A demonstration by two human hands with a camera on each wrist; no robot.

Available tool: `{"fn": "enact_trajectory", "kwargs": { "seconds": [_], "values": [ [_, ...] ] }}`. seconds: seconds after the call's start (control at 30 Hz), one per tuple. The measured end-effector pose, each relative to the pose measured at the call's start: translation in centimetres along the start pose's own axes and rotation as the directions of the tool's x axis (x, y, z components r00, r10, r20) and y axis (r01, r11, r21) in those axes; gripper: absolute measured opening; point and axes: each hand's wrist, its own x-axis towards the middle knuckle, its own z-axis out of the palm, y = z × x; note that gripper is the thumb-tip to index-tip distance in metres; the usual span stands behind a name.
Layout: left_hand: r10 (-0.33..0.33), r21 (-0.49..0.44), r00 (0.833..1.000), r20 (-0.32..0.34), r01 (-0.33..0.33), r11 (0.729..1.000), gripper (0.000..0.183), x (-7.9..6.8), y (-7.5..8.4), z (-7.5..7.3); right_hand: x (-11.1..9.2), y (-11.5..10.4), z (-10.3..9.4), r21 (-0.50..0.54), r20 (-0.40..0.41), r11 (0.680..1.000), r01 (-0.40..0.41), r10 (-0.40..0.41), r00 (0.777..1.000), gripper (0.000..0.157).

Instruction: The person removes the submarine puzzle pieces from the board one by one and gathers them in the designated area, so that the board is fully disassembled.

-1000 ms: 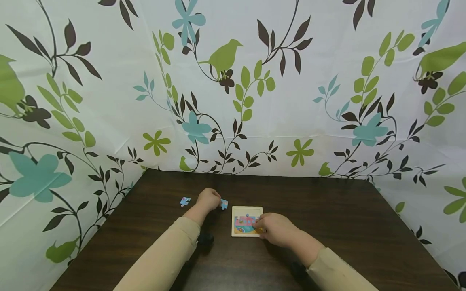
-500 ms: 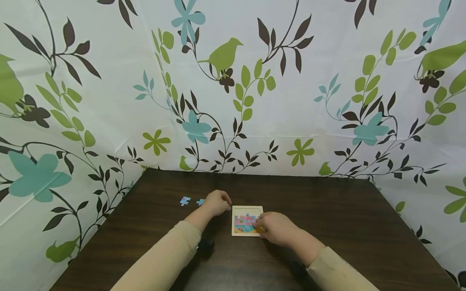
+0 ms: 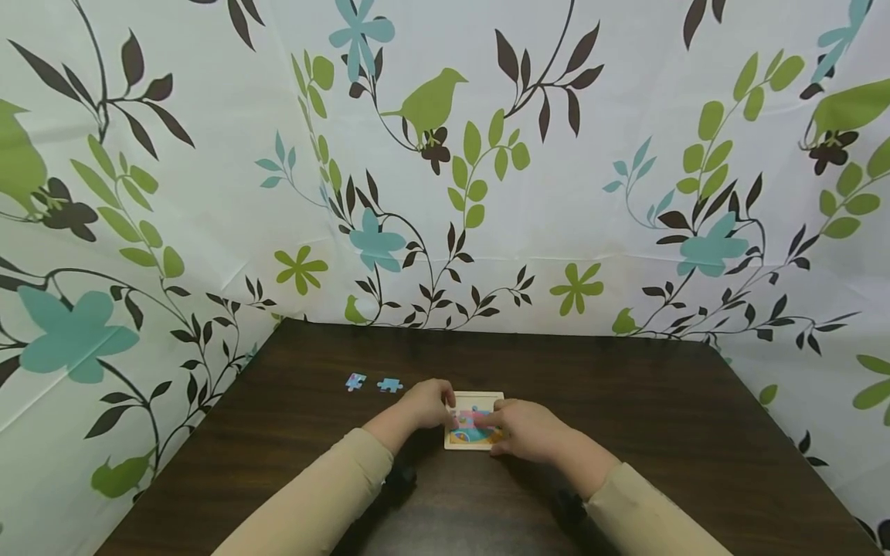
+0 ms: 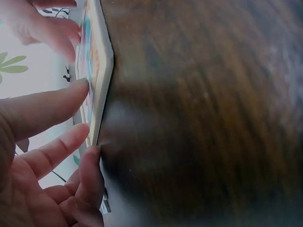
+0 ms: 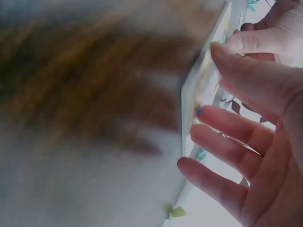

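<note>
A small wooden jigsaw puzzle in a pale frame (image 3: 475,446) lies on the dark table, its picture pink, blue and yellow. My left hand (image 3: 429,405) is at its left side; in the left wrist view the thumb (image 4: 71,101) touches the picture and the other fingers meet the frame's edge. No piece shows between those fingers. From the right, my right hand (image 3: 531,431) reaches over the puzzle with its fingers (image 5: 232,142) fairly straight, touching it along the border. Both hands hide parts of the picture.
Two loose blue jigsaw pieces, one (image 3: 355,381) with a pink patch and another (image 3: 390,384) beside it, lie left of the frame. Behind the brown wooden table (image 3: 612,371) hangs a white cloth (image 3: 542,208) printed with leaves and birds.
My left hand has gone right, from the loose pieces to the puzzle's left side. The blue piece once seen at its fingertips is out of sight. My right fingers reach further over the picture.
</note>
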Motion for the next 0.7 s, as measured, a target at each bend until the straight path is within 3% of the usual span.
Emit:
{"fn": "enact_trajectory", "kwargs": {
  "seconds": [0.7],
  "values": [
    [0.015, 0.015, 1.000, 0.015, -0.015, 1.000, 0.028, -0.41, 0.80, -0.16, -0.03, -0.42, 0.46, -0.042, -0.018, 0.999, -0.015, 0.014, 1.000, 0.042]
  ]
}}
